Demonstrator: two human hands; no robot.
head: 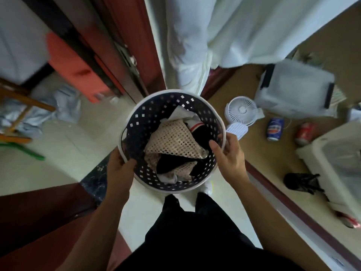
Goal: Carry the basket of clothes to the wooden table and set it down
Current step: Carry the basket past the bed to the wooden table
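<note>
Fingers (128,165) of the left hand (119,169) curl over the white rim of a round, dark perforated plastic basket (210,118), thumb inside the wall and the rest hidden beneath the lip, a closed hold that takes the load from below. Across the opening, the right hand (230,157) clamps the opposite side of the rim the same way, thumb hooked inside and fingers wrapped outside. Gripping at opposite points likely keeps the tub level, so nothing spills.

Inside lies a loose heap of clothes, a beige open-knit garment (172,141) uppermost over black and white pieces. The basket hangs clear of the pale tiled floor (64,137), held out in front of the person's black trousers (195,231) so the legs can step freely.

Far left, wooden slats (23,98) angle across the view; whether they belong to the wooden table cannot be told. Ahead, a dark red door frame (125,45) and a white hanging cloth (195,45) flank a narrow way through. To the right, on a tan surface, stand a small white fan (242,110), a clear lidded storage box (293,89), a blue can (275,129) and a red can (304,133).

Judging by this, the carry is under way and the set-down is not yet done.
</note>
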